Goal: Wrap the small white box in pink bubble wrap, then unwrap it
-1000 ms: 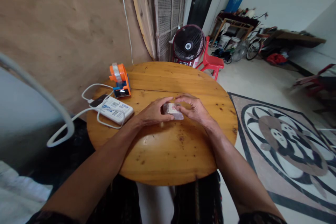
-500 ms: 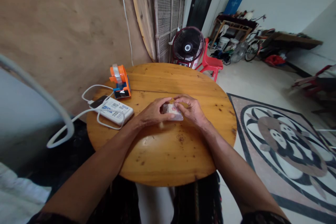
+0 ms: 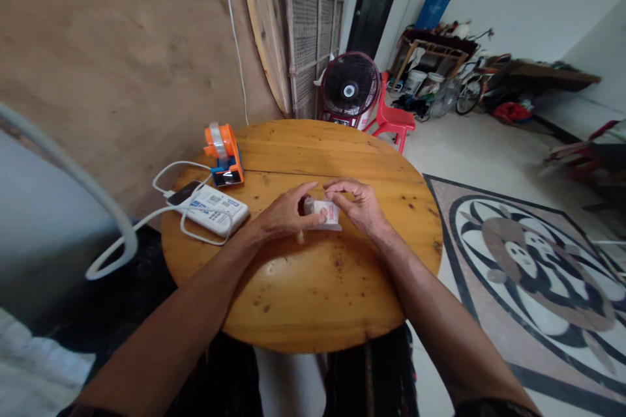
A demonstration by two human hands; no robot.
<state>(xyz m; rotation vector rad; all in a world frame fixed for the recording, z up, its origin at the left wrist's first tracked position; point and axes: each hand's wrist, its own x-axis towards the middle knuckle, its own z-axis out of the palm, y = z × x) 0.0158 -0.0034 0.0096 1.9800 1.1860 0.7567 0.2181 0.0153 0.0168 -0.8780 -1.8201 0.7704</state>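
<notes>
A small white packet with red print [image 3: 331,211], in what looks like clear wrapping, is between my two hands above the middle of the round wooden table [image 3: 313,313]. My left hand [image 3: 288,210] grips its left side, thumb across the front and fingers behind. At the packet's upper right, my right hand [image 3: 359,204] pinches with thumb and index finger at its edge; what lies between those fingertips is too small to make out.
On the table's left side are a white power bank [image 3: 215,208] with a looped white cable and an orange tape dispenser [image 3: 225,153]. Beyond the table stand a fan [image 3: 350,86] and a red chair [image 3: 395,118].
The packet has turned a little, so its red-printed face shows more and a clear flap sticks out at its lower edge. Both hands keep nearly the same place.
</notes>
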